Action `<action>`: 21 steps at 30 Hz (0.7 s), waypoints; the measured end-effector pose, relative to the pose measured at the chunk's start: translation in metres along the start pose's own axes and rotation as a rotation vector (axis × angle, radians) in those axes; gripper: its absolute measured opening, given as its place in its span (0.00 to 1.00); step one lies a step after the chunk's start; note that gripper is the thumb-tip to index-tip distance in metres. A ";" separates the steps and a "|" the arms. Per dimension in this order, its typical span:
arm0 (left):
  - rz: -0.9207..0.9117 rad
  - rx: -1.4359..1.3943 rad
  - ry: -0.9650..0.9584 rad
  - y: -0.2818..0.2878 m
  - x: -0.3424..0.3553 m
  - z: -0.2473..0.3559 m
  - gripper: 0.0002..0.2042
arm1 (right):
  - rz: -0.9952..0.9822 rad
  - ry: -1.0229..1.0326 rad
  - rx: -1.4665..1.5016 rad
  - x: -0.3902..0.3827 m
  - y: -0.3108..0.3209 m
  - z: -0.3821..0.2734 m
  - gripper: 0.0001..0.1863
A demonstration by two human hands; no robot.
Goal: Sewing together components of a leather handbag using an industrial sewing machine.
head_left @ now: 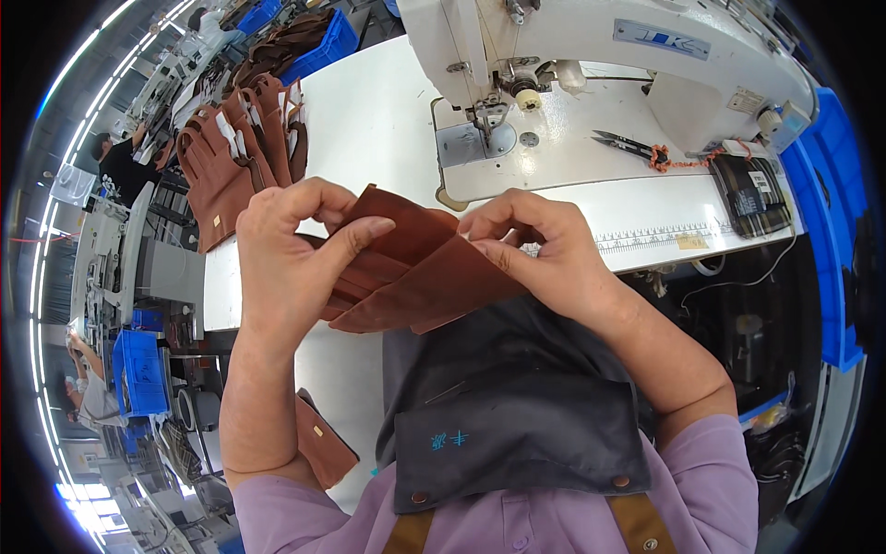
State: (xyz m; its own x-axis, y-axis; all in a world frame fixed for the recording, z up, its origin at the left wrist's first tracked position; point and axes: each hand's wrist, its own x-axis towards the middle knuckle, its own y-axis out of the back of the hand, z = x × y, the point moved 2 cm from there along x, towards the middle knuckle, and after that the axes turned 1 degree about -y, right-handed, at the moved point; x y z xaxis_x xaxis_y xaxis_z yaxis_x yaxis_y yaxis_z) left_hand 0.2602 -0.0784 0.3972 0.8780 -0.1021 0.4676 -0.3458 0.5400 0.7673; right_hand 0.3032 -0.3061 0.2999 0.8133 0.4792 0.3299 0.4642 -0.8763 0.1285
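Note:
Between my two hands I hold a reddish-brown leather wallet piece (420, 286), tilted and partly opened, with layered pocket strips showing inside. My left hand (300, 249) is closed on its left upper edge, thumb on the near face. At the upper right edge, my right hand (535, 240) pinches the leather between thumb and fingers. The piece is raised above the front of the white table, in front of my dark apron (517, 397). Beyond it stands a white sewing machine (591, 55), its needle and presser foot (487, 115) over the metal plate.
Brown leather pieces (221, 166) are stacked at the table's left. Another leather piece (323, 443) lies beside my left elbow. Black thread snips (628, 146) with orange cord and a plaid pouch (752, 194) lie at right. Blue bins (835, 231) stand along the right; people work at far left.

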 end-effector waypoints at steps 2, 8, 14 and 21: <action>0.033 0.039 -0.005 0.004 -0.006 0.005 0.11 | 0.044 0.129 -0.027 -0.002 -0.001 -0.006 0.06; 0.114 0.174 -0.054 0.020 -0.037 0.020 0.13 | -0.096 0.052 -0.160 -0.005 -0.007 -0.014 0.05; 0.099 0.049 0.188 0.018 -0.080 0.005 0.12 | -0.303 0.136 -0.340 -0.009 -0.036 -0.015 0.06; -0.017 0.149 -0.148 0.015 -0.112 0.018 0.22 | -0.639 -0.187 -0.006 0.005 -0.076 0.018 0.08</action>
State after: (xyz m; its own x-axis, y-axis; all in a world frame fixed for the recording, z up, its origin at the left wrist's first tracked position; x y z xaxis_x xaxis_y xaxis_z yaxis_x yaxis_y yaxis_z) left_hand 0.1508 -0.0740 0.3642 0.8299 -0.2374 0.5048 -0.3859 0.4091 0.8269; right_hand 0.2782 -0.2364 0.2754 0.4263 0.9044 0.0191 0.8737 -0.4171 0.2504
